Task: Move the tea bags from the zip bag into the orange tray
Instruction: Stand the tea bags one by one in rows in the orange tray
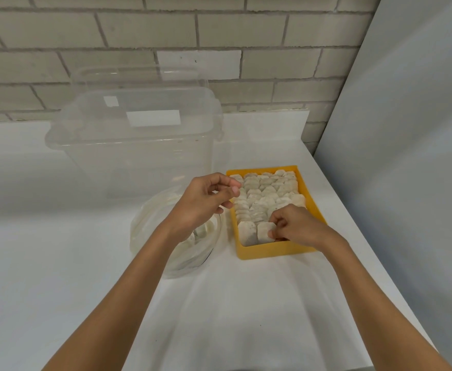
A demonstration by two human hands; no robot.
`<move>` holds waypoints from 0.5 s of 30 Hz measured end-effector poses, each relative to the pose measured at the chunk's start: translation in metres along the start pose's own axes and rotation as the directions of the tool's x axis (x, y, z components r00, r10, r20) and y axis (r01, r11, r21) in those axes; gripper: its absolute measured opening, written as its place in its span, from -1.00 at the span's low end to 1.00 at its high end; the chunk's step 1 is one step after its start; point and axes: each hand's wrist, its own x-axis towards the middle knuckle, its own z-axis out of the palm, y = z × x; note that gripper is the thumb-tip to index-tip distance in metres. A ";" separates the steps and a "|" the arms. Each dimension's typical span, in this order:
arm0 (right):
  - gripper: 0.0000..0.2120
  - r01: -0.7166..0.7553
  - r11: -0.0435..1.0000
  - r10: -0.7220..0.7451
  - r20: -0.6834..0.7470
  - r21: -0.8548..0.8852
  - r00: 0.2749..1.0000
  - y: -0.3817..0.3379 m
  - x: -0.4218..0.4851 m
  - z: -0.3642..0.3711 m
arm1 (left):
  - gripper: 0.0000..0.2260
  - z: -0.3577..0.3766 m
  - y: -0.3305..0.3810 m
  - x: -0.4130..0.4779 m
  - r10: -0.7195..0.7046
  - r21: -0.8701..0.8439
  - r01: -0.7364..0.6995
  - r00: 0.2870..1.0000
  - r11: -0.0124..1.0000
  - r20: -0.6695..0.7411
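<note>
Matt orange plastic tray (269,250); glossy clear plastic zip bag (166,242); papery tea bags (262,194).

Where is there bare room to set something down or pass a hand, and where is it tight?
Bare table: in front of the zip bag and orange tray, between the forearms, and left of the bag, in front of the clear bin. Tight: the gap between bag and tray, and the tray, packed with tea bags, the right hand pinching one.
</note>
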 end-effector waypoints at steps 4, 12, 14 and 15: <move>-0.81 0.010 1.000 -0.011 -0.047 -0.025 0.999 -0.002 -0.002 0.001 | -0.91 -0.001 -0.002 0.000 -0.003 -0.001 0.003 1.000 1.000 0.003; -0.85 0.072 0.996 -0.081 -0.201 -0.052 0.976 -0.019 0.003 -0.009 | -0.90 -0.012 -0.006 -0.008 -0.017 -0.010 0.017 0.999 1.000 -0.039; -0.89 0.153 0.987 -0.160 -0.215 -0.048 0.963 -0.034 0.003 -0.008 | -0.91 -0.019 -0.010 -0.012 -0.020 0.016 0.021 0.998 1.000 -0.065; -0.91 0.193 0.980 -0.197 -0.213 -0.038 0.957 -0.043 0.003 -0.006 | -0.92 -0.024 -0.013 -0.013 -0.026 0.048 0.030 0.997 0.998 -0.078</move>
